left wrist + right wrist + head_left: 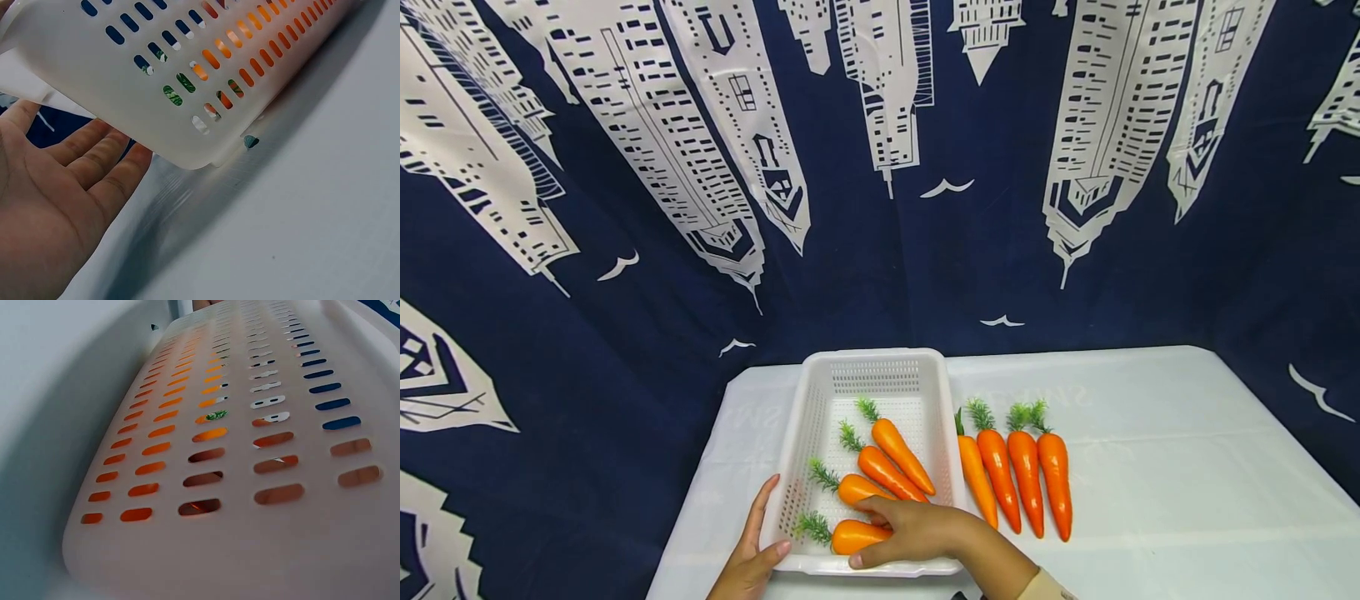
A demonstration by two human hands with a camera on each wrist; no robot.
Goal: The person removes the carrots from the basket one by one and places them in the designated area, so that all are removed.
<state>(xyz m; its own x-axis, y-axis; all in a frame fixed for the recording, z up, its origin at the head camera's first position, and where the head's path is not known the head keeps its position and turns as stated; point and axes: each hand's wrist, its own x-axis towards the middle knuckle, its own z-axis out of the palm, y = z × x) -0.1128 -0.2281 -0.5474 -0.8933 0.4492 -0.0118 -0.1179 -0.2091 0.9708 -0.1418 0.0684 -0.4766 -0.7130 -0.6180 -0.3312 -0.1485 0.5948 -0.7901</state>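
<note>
A white plastic basket (880, 366) with slotted walls stands on the table, and several orange carrots with green tops lie in it. My right hand (917, 531) reaches over the basket's right wall and holds the front carrot (853, 537), thumb on its near side and fingers on its far side. Just behind lies another carrot (859, 489), partly covered by those fingers. At the basket's front left corner, my left hand (751, 546) touches the outside with straight fingers, its palm showing in the left wrist view. The right wrist view shows mainly the basket's slotted wall (250, 544).
Right of the basket, several more carrots (1025, 479) lie side by side, the leftmost close against its wall. A white cover (1150, 450) lies over the table. Behind hangs a dark blue cloth (880, 275) printed with white buildings and birds.
</note>
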